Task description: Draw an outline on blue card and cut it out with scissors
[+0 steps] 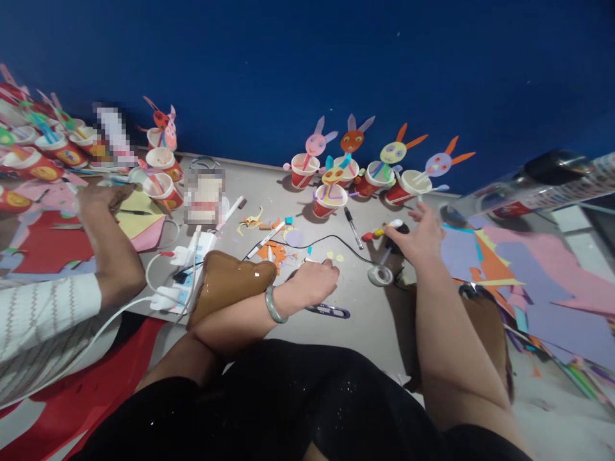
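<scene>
My left hand (314, 283), a bracelet on its wrist, is low over the table with its fingers curled together. Whatever they pinch, if anything, is hidden. Just below it lies a purple-handled cutter (332, 311). My right hand (425, 238) has thumb and fingers apart. Its thumb is at a black object with a yellow and red nozzle-like end (377, 233), partly covered; it looks like a glue gun. Its fingertips are close under a red paper cup (408, 187) bearing a purple rabbit face (439, 164). A small roll of clear tape (380, 275) lies between my hands.
More rabbit cups (329, 200) stand by the blue wall. A pen (353, 228), a marker (266, 240) and paper scraps (281, 254) lie mid-table. Left are a power strip (195, 272), brown cushion (230, 282) and co-worker's arm (113, 250). Coloured paper (542, 282) and a bottle (519, 189) are right.
</scene>
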Tool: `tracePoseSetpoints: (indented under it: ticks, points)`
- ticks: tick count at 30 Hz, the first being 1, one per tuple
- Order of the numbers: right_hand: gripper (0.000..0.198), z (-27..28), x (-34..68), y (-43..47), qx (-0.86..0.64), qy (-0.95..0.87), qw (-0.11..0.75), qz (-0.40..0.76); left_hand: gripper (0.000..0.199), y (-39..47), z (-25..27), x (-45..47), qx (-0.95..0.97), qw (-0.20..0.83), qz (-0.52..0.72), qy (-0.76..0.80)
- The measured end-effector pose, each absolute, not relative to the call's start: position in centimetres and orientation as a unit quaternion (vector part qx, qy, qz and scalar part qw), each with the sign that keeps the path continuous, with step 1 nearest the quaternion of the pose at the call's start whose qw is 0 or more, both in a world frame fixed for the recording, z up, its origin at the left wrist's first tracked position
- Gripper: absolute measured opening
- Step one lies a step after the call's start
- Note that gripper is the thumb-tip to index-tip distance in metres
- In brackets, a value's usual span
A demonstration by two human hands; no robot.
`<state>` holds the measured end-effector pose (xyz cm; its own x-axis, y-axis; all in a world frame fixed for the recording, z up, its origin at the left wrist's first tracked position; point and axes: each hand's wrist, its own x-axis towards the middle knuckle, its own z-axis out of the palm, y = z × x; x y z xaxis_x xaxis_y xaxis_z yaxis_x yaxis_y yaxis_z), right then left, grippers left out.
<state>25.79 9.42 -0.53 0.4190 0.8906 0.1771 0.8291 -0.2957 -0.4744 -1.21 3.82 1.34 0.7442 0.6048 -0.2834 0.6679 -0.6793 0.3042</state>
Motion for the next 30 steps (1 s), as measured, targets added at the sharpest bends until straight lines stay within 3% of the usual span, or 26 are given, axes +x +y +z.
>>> tracePoseSetpoints:
  ticks: [4, 12, 16, 24, 30]
  points:
    - [0.083, -0.1, 25.4, 8.4, -0.778, -0.559, 0.287, -0.027, 0.029, 3.8, 1.6, -1.3, 0.913, 0.196, -0.083, 0.349]
    - [0.043, 1.4, 23.2, 6.3, -0.714, -0.608, 0.323, -0.126, 0.028, 3.8, 1.7, -1.2, 0.912, 0.191, -0.094, 0.352]
    - [0.034, 1.3, 22.7, 6.0, -0.694, -0.614, 0.348, -0.147, 0.028, 3.7, 2.0, -1.3, 0.912, 0.185, -0.096, 0.352]
    - [0.018, 1.5, 21.9, 5.2, -0.638, -0.660, 0.371, -0.142, 0.027, 3.5, 1.3, -1.4, 0.920, 0.170, -0.081, 0.345]
    - [0.016, 2.0, 20.7, 4.3, -0.650, -0.694, 0.307, -0.044, 0.027, 3.6, 1.3, -1.3, 0.918, 0.171, -0.090, 0.345]
